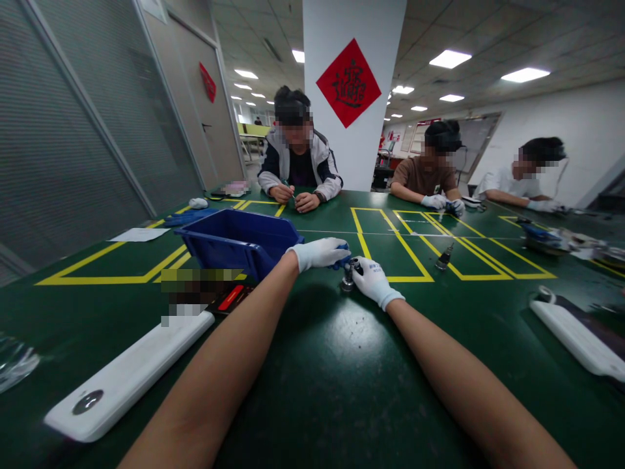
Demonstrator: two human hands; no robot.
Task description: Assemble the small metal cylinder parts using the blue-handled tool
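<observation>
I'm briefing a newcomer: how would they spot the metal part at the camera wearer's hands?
On the green table, find the blue bin, then look just right of it. The small dark-and-silver metal part is between the left hand and right hand; unlike the similar part farther right, this one is held.

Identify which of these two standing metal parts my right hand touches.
The left metal part, against your gloved right hand; the right metal part stands apart, untouched, thin tip upward.
</observation>
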